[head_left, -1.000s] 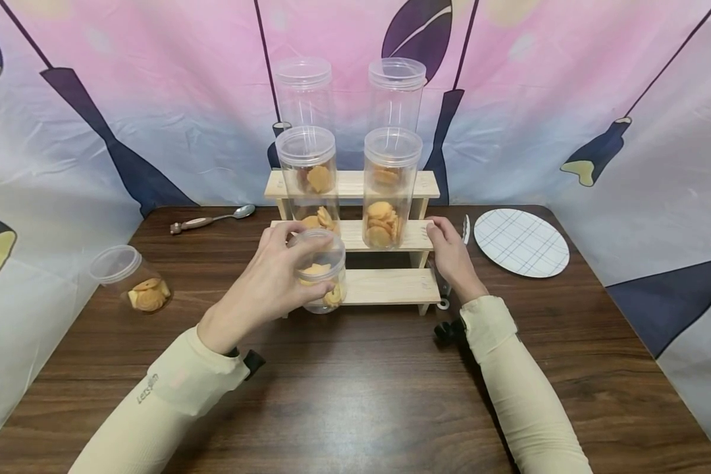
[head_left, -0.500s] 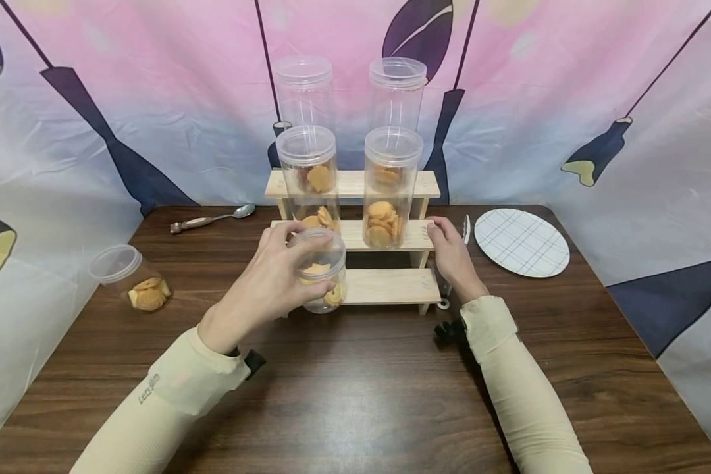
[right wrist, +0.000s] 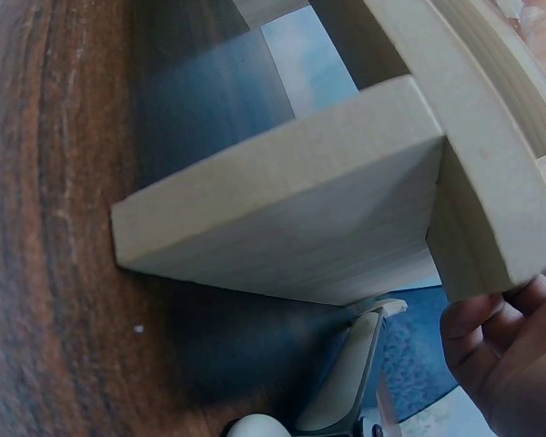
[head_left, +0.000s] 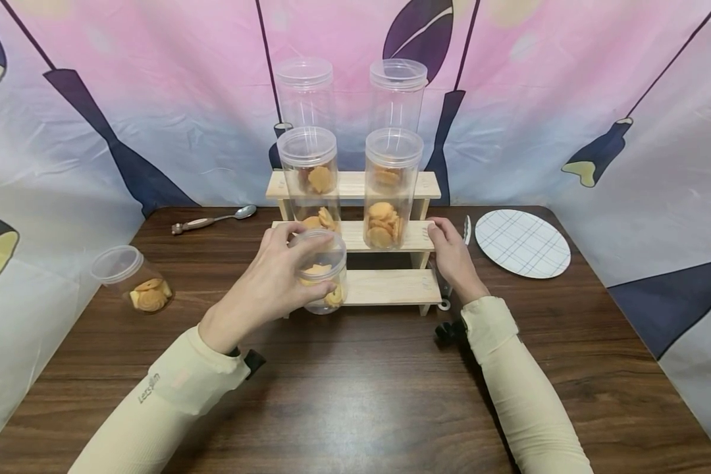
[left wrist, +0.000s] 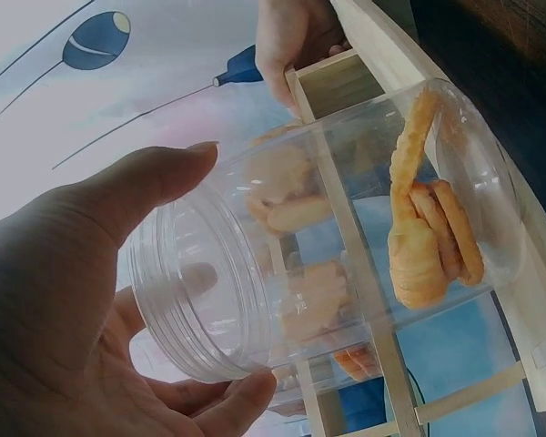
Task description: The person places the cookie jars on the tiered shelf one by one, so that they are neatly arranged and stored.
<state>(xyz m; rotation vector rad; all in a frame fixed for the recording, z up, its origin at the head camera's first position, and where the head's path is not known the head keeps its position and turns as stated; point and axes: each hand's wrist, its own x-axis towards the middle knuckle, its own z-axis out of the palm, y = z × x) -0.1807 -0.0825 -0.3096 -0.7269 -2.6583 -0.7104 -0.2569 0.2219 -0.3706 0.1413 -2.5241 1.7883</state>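
Note:
My left hand (head_left: 266,283) grips a clear, lidded cookie jar (head_left: 334,299) round its top, thumb on the near side. The jar stands upright at the left end of the bottom step of a wooden three-step stand (head_left: 391,286). In the left wrist view, several cookies (left wrist: 419,237) lie toward the jar's base, and the thumb and fingers circle its lid (left wrist: 200,282). My right hand (head_left: 455,260) holds the right end of the middle step, thumb on top. The right wrist view shows its curled fingers (right wrist: 469,341) against the wood's end.
Two cookie jars (head_left: 382,224) stand on the middle step, with two empty-looking jars (head_left: 397,99) behind. Another cookie jar (head_left: 150,294) is at the left, near a spoon (head_left: 213,218). Tongs (head_left: 467,229) and a checked plate (head_left: 523,243) lie right of the stand.

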